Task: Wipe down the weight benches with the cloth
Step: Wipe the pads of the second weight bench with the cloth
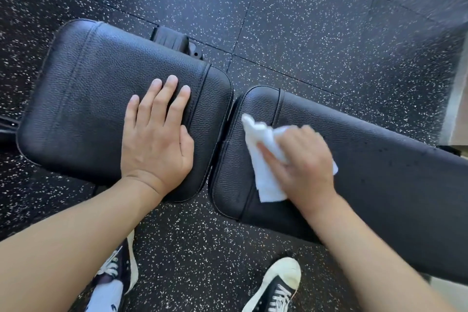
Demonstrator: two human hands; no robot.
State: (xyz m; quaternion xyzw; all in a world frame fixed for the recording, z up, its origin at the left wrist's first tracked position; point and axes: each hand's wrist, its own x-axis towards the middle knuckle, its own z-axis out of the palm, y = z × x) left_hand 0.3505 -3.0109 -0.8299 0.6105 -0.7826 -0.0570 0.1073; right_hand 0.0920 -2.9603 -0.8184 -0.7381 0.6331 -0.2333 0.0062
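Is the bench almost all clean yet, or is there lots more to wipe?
Hard to call anything finished: no pad shows clear wipe marks. In hand: the right hand holds the crumpled white cloth on the end of the long black leather back pad, near the gap. The left hand rests flat on the shorter black leather seat pad. Left to do: probably most of the long pad, where small droplets still show.

white cloth (263, 159), black pebbled bench (101, 88), white-speckled black floor (291, 7)
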